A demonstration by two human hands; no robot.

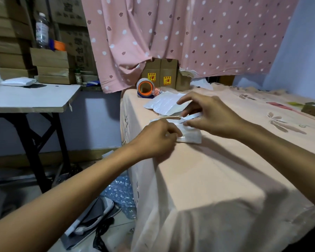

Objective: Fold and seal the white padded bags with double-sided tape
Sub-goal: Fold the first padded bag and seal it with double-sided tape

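From the head camera we look down on a table draped in a peach cloth point(225, 170), and near its far left corner we find the folded white padded bag point(191, 136) lying on the cloth between both hands. Our left hand point(157, 138) comes in from the left with its fingers curled down onto the bag's left edge, gripping it against the table. Our right hand point(214, 117) hovers over the far side of the bag, its thumb and fingers pinched on a white liner strip point(194, 116), while the forefinger sticks out straight above. Leftward from that pinch runs a thin tan tape strip point(170, 116), stretched just above the left knuckles; we cannot tell exactly where its far end is fixed. Just behind the hands a second padded bag point(164, 104) lies flat and unfolded on the cloth, partly hidden by the right fingers. Beyond it, at the table's back corner, stands a tape roll point(144, 87) with an orange core, beside two cardboard boxes point(161, 72) carrying yellow stickers. A pink spotted curtain point(189, 33) hangs behind them. To the left stands a white folding table point(31, 99), with a plastic bottle point(42, 28) on stacked cartons further back, and bluish bubble wrap point(119, 193) lies on the floor.
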